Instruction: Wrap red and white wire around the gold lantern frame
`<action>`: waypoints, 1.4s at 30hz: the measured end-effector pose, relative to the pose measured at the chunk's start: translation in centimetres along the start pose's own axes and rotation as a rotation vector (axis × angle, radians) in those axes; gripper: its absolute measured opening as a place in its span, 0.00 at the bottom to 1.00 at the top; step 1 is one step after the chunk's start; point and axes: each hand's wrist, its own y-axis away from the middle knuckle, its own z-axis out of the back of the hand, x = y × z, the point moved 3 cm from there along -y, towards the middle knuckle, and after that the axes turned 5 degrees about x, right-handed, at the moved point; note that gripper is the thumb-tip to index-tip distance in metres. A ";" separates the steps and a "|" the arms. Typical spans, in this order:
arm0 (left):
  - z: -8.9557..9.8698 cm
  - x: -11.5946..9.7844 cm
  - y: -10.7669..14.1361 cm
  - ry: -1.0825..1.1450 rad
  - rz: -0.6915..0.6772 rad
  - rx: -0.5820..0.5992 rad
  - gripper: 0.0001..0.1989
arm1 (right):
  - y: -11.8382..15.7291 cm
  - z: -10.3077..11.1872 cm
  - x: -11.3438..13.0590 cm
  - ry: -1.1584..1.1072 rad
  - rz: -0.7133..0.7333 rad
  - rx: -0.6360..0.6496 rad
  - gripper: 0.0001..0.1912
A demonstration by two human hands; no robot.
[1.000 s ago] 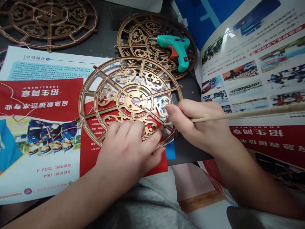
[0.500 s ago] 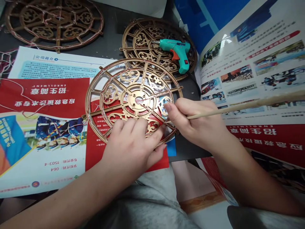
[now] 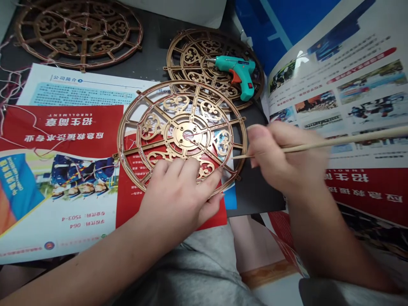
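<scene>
A gold openwork wheel [image 3: 191, 123] with scrollwork panels and a round hub lies flat on a red and white printed sheet [image 3: 63, 127]. My left hand [image 3: 178, 191] rests on its lower part, fingers spread over the spokes and scrolls. My right hand [image 3: 280, 157], blurred by motion, pinches a thin wooden stick [image 3: 338, 142] just beyond the wheel's right rim. The stick's tip points left and lies over the wheel, inside the rim. Thin silvery lines run along some of the wheel's bars.
A teal hot glue gun [image 3: 236, 72] lies on a second gold wheel [image 3: 191, 59] behind the front one. A third, darker wheel [image 3: 79, 36] sits at the top left. Loose threads [image 3: 19, 123] trail at the left edge. A glossy brochure [image 3: 334, 85] curves up at the right.
My right hand has moved right, away from the wheel, drawing the stick back. My left hand stays on the wheel. The whole view has shifted slightly right.
</scene>
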 end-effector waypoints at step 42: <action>-0.2 0.1 -0.7 0.012 -0.007 0.029 0.17 | -0.4 -1.5 -0.5 0.143 0.113 0.054 0.27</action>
